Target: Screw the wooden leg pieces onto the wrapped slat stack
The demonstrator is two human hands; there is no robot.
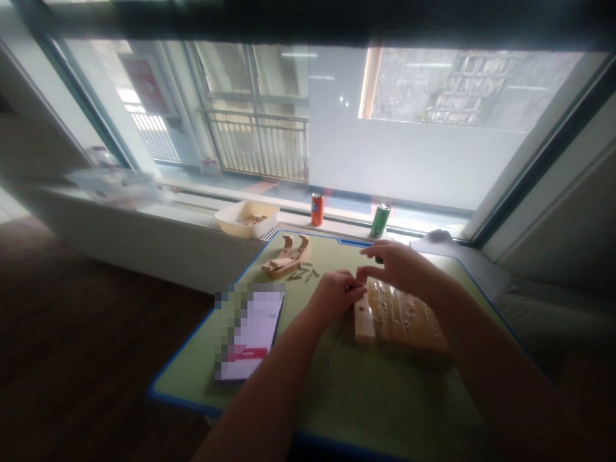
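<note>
My left hand [337,298] is closed at the side of a pale wooden bar [364,324], its fingertips pressed on the bar's upper part. One dark hole shows in the bar below those fingers. Just above the bar's far end, my right hand [402,264] is curled, with thumb and forefinger bent around a small dark thing [379,260] too small to name. Against the bar's right side lies a clear plastic pack [407,314] with ridges and shiny spots; my right forearm covers part of it.
Curved wooden pieces [287,256] and several screws [301,273] lie at the back left of the green table [337,391]. Nearer stands a phone or tablet [255,327], partly blurred out. A cream tub [246,219], an orange can [317,210] and a green can [380,221] line the windowsill.
</note>
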